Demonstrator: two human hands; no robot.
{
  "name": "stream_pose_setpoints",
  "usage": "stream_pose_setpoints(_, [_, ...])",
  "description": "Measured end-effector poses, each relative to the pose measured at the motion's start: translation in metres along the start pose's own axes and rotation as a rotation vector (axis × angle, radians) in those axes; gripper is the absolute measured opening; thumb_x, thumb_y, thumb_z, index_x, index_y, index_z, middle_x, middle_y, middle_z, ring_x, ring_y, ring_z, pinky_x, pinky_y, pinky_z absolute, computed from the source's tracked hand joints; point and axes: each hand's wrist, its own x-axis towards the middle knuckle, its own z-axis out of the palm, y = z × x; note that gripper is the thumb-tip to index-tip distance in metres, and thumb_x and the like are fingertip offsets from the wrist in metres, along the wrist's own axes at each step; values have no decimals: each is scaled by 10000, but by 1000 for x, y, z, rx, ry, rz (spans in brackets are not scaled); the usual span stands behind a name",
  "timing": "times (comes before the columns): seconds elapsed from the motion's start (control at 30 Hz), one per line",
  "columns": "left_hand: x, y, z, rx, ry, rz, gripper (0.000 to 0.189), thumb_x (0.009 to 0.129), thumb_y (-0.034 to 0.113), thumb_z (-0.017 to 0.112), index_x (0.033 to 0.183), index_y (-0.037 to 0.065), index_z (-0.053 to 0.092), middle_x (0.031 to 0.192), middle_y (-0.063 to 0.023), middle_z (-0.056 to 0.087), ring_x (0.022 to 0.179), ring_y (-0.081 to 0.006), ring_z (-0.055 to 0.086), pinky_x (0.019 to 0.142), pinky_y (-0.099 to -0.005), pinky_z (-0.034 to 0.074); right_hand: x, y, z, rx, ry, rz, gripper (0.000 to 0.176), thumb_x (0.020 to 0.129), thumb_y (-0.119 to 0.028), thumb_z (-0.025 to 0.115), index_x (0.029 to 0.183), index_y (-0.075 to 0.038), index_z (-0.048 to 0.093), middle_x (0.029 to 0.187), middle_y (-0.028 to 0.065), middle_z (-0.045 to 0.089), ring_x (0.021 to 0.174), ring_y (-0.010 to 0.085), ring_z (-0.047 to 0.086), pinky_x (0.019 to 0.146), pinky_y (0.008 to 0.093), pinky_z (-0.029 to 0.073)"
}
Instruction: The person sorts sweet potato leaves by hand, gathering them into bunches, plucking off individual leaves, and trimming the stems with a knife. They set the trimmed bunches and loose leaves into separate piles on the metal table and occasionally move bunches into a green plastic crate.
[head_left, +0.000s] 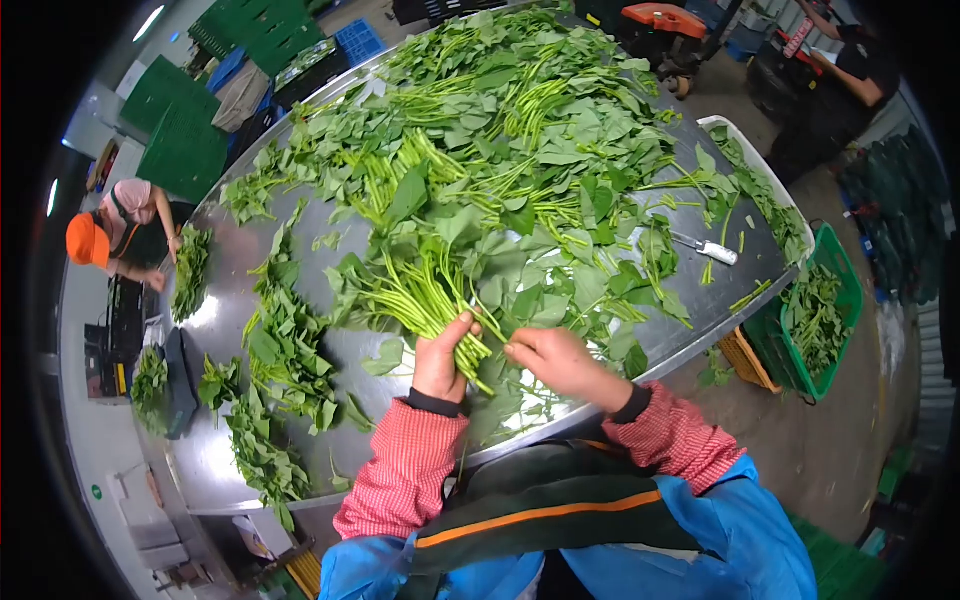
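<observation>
Wrapped around a bunch of leafy greens (425,295) is my left hand (440,362), thumb across the long pale-green stems. The leaves fan out above it, and the cut ends stick out below the fingers. Close beside it, my right hand (562,362) is closed, its thumb and forefinger pinching a leafy green stem (492,322) at the bunch's right side. Both hands are over the near edge of a metal table (345,375). A large heap of the same greens (500,130) covers the far part of the table.
Bunched greens (270,350) lie in rows at the left. A white-handled knife (715,250) rests at the right. Beyond the right edge stand a white tub (770,165) and a green crate (845,275) with greens. A person in an orange cap (88,240) works at left; another person (865,75) stands back right.
</observation>
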Motion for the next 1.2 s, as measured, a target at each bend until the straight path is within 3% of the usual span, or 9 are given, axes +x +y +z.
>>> stream_pose_setpoints(0.13, [-20, -23, 12, 148, -60, -67, 257, 855, 62, 636, 1100, 15, 570, 966, -55, 635, 821, -153, 608, 736, -283, 504, -6, -2, 18, 15, 205, -43, 277, 921, -313, 500, 929, -56, 605, 727, 182, 608, 700, 374, 605, 600, 460, 456])
stream_pose_setpoints(0.3, [-17, -32, 0, 72, -96, -225, 171, 843, 32, 615, 1005, 9, 564, 854, -92, 636, 791, -209, 639, 704, -324, 540, -30, 17, 0, -109, -95, -72, 300, 893, -372, 534, 908, -83, 615, 717, 168, 616, 684, 376, 604, 602, 471, 461])
stream_pose_setpoints(0.4, [-18, -27, 4, 71, -46, -221, 156, 835, 12, 598, 986, 18, 558, 847, -86, 634, 759, -200, 640, 672, -322, 549, -39, 56, -41, -83, 294, 181, 319, 867, -390, 560, 841, -73, 583, 723, 169, 611, 695, 379, 601, 606, 461, 463])
stream_pose_setpoints(0.5, [-19, -23, 6, 108, -90, -273, 222, 828, 12, 606, 1046, 11, 564, 917, -99, 658, 737, -172, 627, 655, -288, 538, -51, 103, -92, -542, 680, 288, 300, 834, -347, 571, 803, -49, 581, 754, 178, 620, 702, 363, 615, 612, 456, 484])
stream_pose_setpoints(0.7, [-16, -23, -5, 208, -198, -382, 289, 818, 39, 638, 1095, -17, 579, 956, -113, 670, 770, -161, 629, 712, -274, 524, -57, 142, -131, -741, 749, 525, 193, 771, -227, 647, 783, -60, 550, 761, 148, 600, 709, 329, 615, 609, 431, 502])
stream_pose_setpoints(0.8, [-13, -17, -11, 159, -158, -417, 289, 808, 45, 642, 1082, -24, 578, 906, -104, 664, 768, -174, 627, 697, -283, 517, -57, 116, -135, -904, 996, 235, 160, 769, -220, 630, 770, -82, 549, 742, 118, 585, 672, 317, 598, 584, 423, 491])
stream_pose_setpoints(0.87, [-14, -14, -6, 175, -176, -338, 279, 811, 47, 639, 1074, -24, 576, 888, -97, 655, 749, -171, 618, 681, -278, 509, -48, 117, -107, -914, 737, 166, 195, 737, -232, 678, 750, -83, 553, 713, 108, 586, 654, 296, 600, 567, 409, 486])
stream_pose_setpoints(1.03, [-23, 7, 7, 95, -181, -190, 277, 823, 61, 629, 1079, -20, 561, 847, -71, 620, 719, -151, 589, 654, -249, 490, -33, 128, -72, -711, 386, 304, 212, 733, -242, 666, 765, -45, 594, 752, 156, 644, 708, 297, 638, 593, 386, 500])
stream_pose_setpoints(1.2, [-19, 20, -17, -34, -104, -71, 256, 811, 38, 634, 1051, -17, 562, 855, -87, 623, 723, -169, 579, 671, -274, 485, -50, 76, -126, 351, 339, 282, 175, 828, -197, 590, 800, -25, 592, 672, 35, 592, 584, 106, 534, 527, 284, 434])
